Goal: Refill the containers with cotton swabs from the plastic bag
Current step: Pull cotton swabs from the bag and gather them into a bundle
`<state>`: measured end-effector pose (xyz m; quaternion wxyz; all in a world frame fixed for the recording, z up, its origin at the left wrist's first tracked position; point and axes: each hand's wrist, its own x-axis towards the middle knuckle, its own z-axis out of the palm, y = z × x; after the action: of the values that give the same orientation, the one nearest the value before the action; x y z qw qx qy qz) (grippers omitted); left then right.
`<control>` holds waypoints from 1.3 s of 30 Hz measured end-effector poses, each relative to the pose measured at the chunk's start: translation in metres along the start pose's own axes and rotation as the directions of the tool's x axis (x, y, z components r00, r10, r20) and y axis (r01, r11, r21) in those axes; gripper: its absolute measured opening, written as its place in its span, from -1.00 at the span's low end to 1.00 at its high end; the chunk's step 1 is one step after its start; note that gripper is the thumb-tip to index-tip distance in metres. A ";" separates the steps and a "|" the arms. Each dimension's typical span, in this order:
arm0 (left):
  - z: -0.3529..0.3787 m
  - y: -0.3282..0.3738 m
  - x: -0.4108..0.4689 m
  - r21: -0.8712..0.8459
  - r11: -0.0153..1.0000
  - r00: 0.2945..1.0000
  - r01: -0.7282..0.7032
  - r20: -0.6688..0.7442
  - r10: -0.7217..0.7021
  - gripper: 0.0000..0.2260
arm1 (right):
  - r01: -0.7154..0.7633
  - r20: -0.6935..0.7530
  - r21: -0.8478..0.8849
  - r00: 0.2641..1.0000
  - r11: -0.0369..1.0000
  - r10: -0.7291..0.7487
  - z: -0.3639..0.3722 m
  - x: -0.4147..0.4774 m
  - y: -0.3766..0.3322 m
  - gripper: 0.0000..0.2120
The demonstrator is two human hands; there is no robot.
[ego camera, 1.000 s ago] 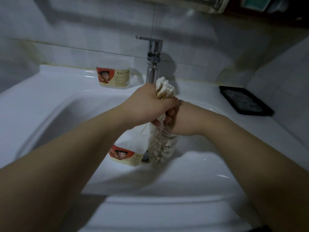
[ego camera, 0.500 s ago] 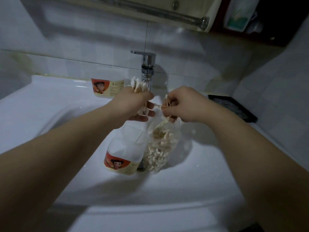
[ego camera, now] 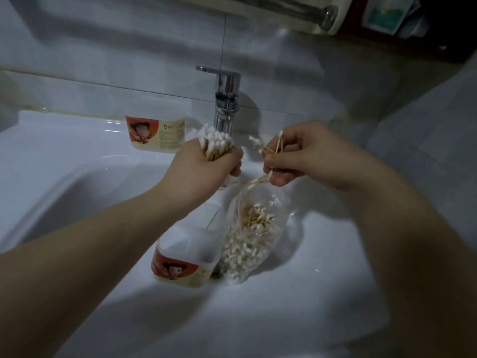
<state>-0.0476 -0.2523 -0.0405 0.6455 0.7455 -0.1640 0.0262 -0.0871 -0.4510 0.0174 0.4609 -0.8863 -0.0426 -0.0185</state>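
My left hand point(ego camera: 204, 166) grips a thick bundle of cotton swabs point(ego camera: 214, 142), white tips up, above the basin. My right hand point(ego camera: 299, 153) pinches a few loose cotton swabs point(ego camera: 271, 148) just to its right. Below both hands a clear plastic bag point(ego camera: 253, 239), part full of swabs, stands in the sink beside a clear round container point(ego camera: 188, 251) with a red and cream label. A second labelled container point(ego camera: 154, 134) stands on the sink's back ledge, left of the tap.
A chrome tap point(ego camera: 227, 99) rises behind my hands. The white sink point(ego camera: 64, 182) fills the view, with tiled wall behind. A metal rail point(ego camera: 296, 7) and a shelf run along the top right.
My hands have come apart: the left has lifted its bundle up and left, the right has drawn a few swabs out of the bag. The camera has tilted upward.
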 end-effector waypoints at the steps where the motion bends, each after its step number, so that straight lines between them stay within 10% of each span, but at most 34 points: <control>1: 0.000 -0.003 0.001 0.045 0.999 1.000 -0.029 0.007 0.029 -0.83 | 0.019 -0.004 0.033 1.000 0.999 -0.019 -0.001 -0.001 0.002 -0.96; 27: -0.004 0.004 -0.001 -0.032 0.999 0.961 -0.036 0.274 0.043 -0.90 | 0.097 -0.183 0.399 0.983 0.912 -0.025 0.009 0.003 0.004 -0.96; 39: 0.002 -0.003 0.005 -0.336 0.930 0.975 0.150 0.204 -0.083 -0.94 | 0.096 -0.101 0.267 0.992 0.959 -0.072 0.022 0.002 0.005 -0.86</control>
<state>-0.0426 -0.2549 -0.0427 0.7496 0.6267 -0.1811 -0.1118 -0.0850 -0.4354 0.0007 0.5781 -0.8104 -0.0615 -0.0719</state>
